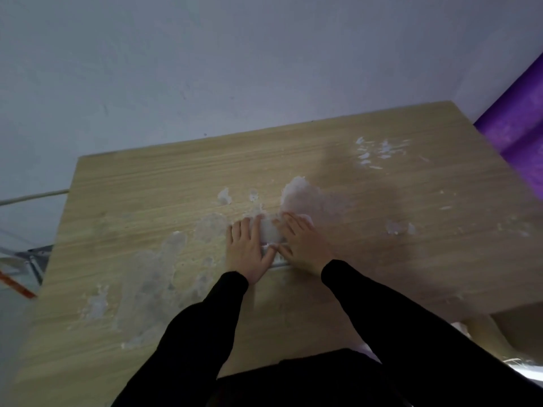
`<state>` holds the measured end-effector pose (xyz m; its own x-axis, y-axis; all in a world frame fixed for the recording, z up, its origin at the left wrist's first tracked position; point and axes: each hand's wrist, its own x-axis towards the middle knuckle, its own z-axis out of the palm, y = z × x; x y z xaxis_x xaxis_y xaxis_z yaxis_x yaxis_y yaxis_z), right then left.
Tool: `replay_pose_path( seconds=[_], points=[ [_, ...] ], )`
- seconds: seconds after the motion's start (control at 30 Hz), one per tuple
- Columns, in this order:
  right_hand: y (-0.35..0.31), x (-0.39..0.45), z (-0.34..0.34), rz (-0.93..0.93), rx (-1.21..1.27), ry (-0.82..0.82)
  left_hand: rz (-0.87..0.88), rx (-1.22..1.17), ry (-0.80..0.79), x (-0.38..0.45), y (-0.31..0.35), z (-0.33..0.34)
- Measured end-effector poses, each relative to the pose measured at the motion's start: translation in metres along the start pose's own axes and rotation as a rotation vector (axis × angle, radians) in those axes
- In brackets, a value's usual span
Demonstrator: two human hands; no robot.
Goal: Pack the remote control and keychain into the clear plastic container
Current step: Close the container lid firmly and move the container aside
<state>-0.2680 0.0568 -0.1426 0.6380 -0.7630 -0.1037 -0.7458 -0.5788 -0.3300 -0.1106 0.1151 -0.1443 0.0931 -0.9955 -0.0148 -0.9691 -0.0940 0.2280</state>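
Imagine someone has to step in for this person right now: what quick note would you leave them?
Left hand: flat, palm down on the clear plastic container.
Right hand: the same, on the container's right side.
Container: mid-way across the wooden table, mostly hidden under both hands.
Remote and keychain: not visible; perhaps already inside, can't tell.
Done: looks like the lid is being pressed shut.
Left: check contents, confirm the lid is closed.

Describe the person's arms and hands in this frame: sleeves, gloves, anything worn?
Both arms are covered by long black sleeves, plain and unmarked, ending at the wrists. The left hand and right hand are bare: no gloves. No rings, watch or bands can be made out, though the picture is soft. No cables or straps show on either arm.
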Motion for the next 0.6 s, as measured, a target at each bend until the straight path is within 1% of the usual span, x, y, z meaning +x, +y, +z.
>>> replay_pose_path(
  seconds=[0.1, 0.13, 0.23, 0.4, 0.6],
  points=[
    [0.001, -0.001, -0.001, -0.017, -0.050, 0.037, 0.127, 0.016, -0.063, 0.003, -0.003, 0.004],
    [0.002, -0.001, 0.000, -0.023, -0.055, 0.049, 0.144, -0.002, -0.069, 0.003, -0.005, 0.007],
    [0.003, -0.002, 0.002, -0.041, -0.068, 0.100, 0.155, -0.064, -0.052, 0.002, -0.007, 0.010],
    [0.006, -0.001, 0.004, -0.021, -0.066, 0.076, 0.138, -0.194, 0.018, 0.006, -0.010, 0.011],
    [0.007, 0.002, 0.006, 0.033, -0.055, 0.026, 0.124, -0.121, -0.015, 0.009, -0.008, 0.016]
  ],
)
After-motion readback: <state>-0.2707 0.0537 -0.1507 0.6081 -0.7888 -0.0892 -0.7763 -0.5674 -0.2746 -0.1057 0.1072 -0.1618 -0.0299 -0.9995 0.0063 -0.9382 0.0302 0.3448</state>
